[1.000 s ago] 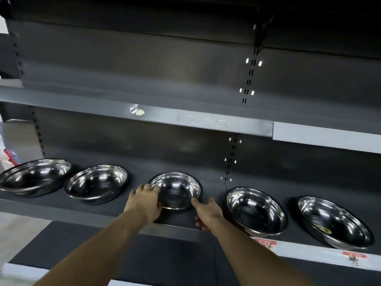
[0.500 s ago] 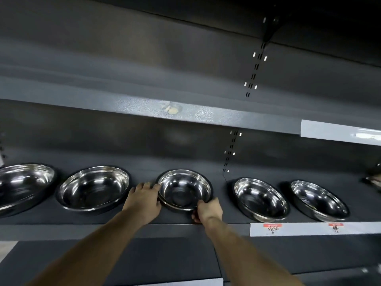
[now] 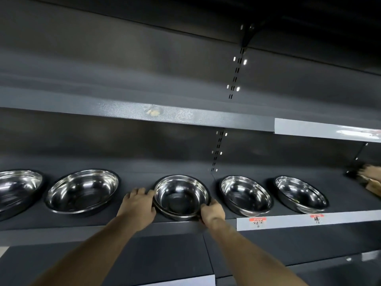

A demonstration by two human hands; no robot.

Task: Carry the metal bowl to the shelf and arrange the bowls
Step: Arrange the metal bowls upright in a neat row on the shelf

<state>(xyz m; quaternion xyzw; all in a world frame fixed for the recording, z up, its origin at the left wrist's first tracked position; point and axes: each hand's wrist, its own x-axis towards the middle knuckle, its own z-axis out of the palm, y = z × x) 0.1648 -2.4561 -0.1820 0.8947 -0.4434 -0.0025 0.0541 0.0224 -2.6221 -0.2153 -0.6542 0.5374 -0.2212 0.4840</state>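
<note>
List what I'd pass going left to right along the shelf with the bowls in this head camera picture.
Cut-off bowl at the left edge → wide bowl → left hand → middle bowl, held by both hands → right hand → fourth bowl → fifth bowl → another person's hand at the right edge.

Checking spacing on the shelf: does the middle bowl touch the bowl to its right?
Apart. The head view shows dark shelf between the middle bowl and the bowl to its right.
</note>
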